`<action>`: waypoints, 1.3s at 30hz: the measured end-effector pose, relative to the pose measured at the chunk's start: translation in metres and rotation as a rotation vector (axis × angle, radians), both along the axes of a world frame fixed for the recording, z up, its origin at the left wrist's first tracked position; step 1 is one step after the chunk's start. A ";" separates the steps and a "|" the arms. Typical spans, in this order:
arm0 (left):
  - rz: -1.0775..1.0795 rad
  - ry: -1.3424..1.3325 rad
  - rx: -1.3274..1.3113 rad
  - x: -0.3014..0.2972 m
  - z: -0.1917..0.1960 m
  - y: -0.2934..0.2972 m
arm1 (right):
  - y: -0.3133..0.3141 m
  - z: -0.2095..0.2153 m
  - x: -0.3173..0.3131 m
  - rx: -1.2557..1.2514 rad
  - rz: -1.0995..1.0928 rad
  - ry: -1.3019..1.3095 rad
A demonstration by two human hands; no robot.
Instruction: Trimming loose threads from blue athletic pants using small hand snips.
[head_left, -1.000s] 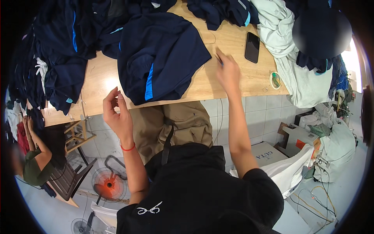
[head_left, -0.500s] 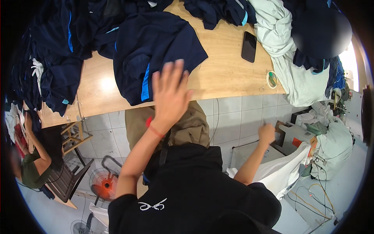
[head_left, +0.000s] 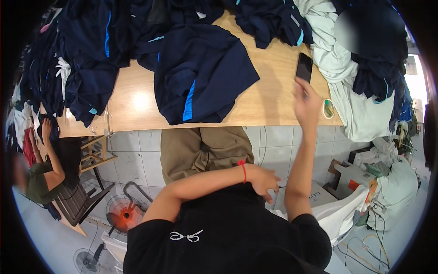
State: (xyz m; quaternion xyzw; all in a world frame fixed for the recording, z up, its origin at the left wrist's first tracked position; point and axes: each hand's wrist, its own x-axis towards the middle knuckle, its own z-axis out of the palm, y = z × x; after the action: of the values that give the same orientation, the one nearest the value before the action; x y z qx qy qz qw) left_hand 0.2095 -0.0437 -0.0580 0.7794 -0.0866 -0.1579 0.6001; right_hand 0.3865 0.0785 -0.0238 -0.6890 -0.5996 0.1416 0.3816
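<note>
1. My right grip (head_left: 308, 104) is raised over the right part of the counter (head_left: 137, 105), its fingers bent and blurred; I cannot tell whether they pinch anything, though a small dark patch shows among them.
2. My left grip (head_left: 263, 179) hangs before my black shirt (head_left: 228, 223), fingers loosely spread and pointing to the right, with nothing visible in it; a red band (head_left: 244, 172) circles that wrist.
3. The black phone (head_left: 304, 66) lies on the counter just beyond my right fingertips, which overlap its near end in view; I cannot tell if they touch it.
4. Just right of that grip sits a round pale-rimmed item (head_left: 328, 108) with green inside.
5. The navy garment (head_left: 210, 68) with a bright blue stripe lies rumpled on the counter in front of me, reaching its near edge, well apart from both grips.
6. Pale green cloth (head_left: 365, 102) drapes over the counter's right end; more navy clothing (head_left: 86, 36) is heaped to the left.
7. Far left, a co-worker's hand (head_left: 47, 129) is by dark cloth, near a brown chair (head_left: 80, 201).
</note>
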 end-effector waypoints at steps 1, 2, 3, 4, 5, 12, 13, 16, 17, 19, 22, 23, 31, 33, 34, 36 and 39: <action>0.076 -0.257 0.248 -0.012 0.003 -0.002 | 0.037 0.009 -0.035 0.001 0.104 -0.053; 0.080 -0.257 0.254 -0.020 0.009 0.009 | 0.072 -0.001 -0.052 0.021 0.166 0.014; 0.232 -0.025 0.315 -0.029 0.015 0.027 | 0.104 -0.003 -0.077 0.023 0.237 0.061; 0.373 0.200 0.379 -0.040 0.022 0.041 | 0.139 -0.014 -0.088 0.048 0.239 0.055; 0.716 0.004 0.228 -0.070 0.025 0.048 | 0.171 -0.027 -0.094 0.075 0.236 0.049; 1.665 0.060 0.183 -0.263 0.043 0.027 | 0.258 -0.061 -0.126 -0.339 0.184 0.165; 1.748 0.070 0.204 -0.279 0.039 0.017 | 0.259 -0.060 -0.122 -0.293 0.154 0.128; 1.987 0.080 0.163 -0.318 0.016 -0.016 | 0.240 -0.042 -0.120 -0.182 0.131 0.109; 2.125 0.055 0.093 -0.323 0.011 -0.022 | 0.231 -0.033 -0.111 -0.081 0.132 0.100; 2.197 -0.018 0.089 -0.314 0.009 -0.008 | 0.209 -0.012 -0.095 -0.030 0.087 0.205; 2.132 -0.083 0.461 -0.269 0.031 0.048 | 0.199 0.002 -0.079 -0.064 0.037 0.257; 2.049 -0.061 0.657 -0.251 0.044 0.071 | 0.199 0.004 -0.080 -0.086 0.027 0.264; 1.618 -0.082 1.238 -0.138 -0.015 0.242 | 0.260 -0.056 -0.127 -0.237 0.332 -0.136; 1.594 0.008 1.313 -0.140 -0.048 0.250 | 0.261 -0.055 -0.125 -0.301 0.315 -0.196; 1.606 0.101 1.288 -0.142 -0.060 0.248 | 0.257 -0.053 -0.120 -0.259 0.333 -0.147; 1.609 0.184 1.242 -0.136 -0.063 0.252 | 0.250 -0.049 -0.100 -0.229 0.336 -0.106; 1.605 0.170 1.229 -0.133 -0.066 0.252 | 0.233 -0.041 -0.076 -0.272 0.263 0.524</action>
State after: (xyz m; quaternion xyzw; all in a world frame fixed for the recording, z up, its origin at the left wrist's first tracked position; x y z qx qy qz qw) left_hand 0.0763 0.2079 -0.1237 0.7673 0.6018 0.2196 0.0283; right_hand 0.3100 0.3119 -0.0649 -0.5904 -0.5404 0.4412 0.4057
